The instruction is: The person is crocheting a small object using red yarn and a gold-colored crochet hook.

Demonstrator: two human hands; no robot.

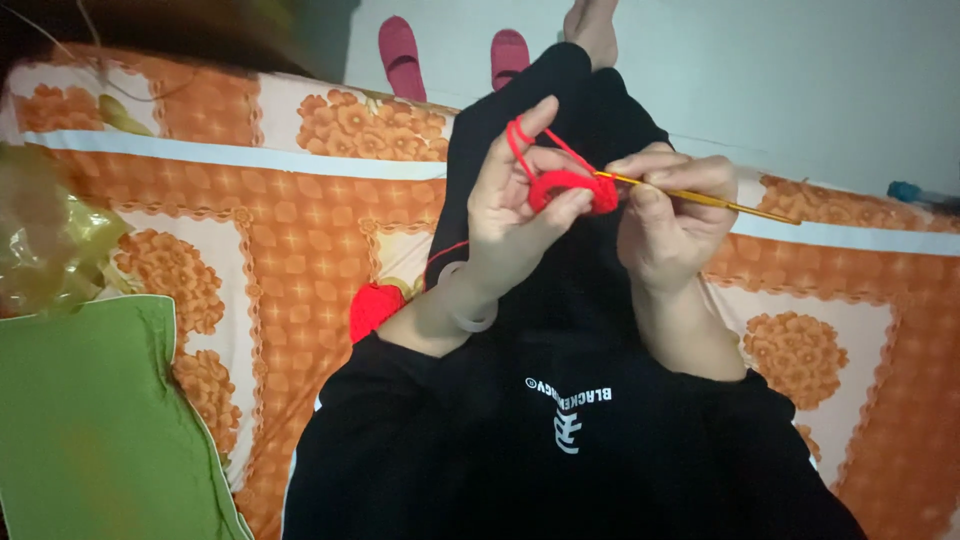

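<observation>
Left hand point(515, 205) pinching a small red crocheted yarn piece point(568, 190) between thumb and fingers, red strand looped over the raised index finger. Right hand point(668, 215) closed around a thin golden metal crochet hook point(700, 197), tip poked into the red piece. Both held up over black-clad knees. Red yarn ball point(375, 308) down on the orange flowered bedsheet point(300, 240), green pillow point(90, 420) off left.

A home, prob. a bedroom — orange floral bedspread point(290, 230), green pillow point(95, 420), pink slippers point(402, 55) on floor
</observation>
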